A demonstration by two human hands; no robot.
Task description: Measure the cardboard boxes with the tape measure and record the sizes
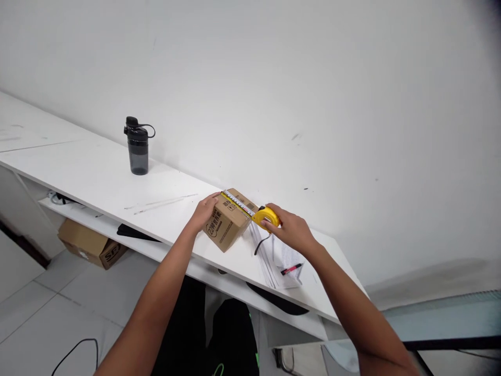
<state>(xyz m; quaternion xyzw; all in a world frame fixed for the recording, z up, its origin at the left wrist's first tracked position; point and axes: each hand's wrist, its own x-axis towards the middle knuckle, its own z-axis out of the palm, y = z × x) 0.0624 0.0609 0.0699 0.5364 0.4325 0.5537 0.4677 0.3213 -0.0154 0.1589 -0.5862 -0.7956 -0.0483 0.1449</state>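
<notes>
A small brown cardboard box (225,227) with dark printing sits on the white shelf-like tabletop. Across its top face lies the extended blade (237,202) of a yellow tape measure (266,215). My left hand (204,212) grips the box at its left edge, fingertips close to the blade's end; whether they also pinch the blade is too small to tell. My right hand (291,228) is closed around the tape measure's case at the box's right side. A black wrist strap (261,244) dangles from the case over the papers.
Loose papers (270,263) with a red and black pen (291,269) lie right of the box. A dark water bottle (138,149) stands to the left, near the wall. Below, a larger carton (88,243) rests on the floor under the lower shelf (102,224).
</notes>
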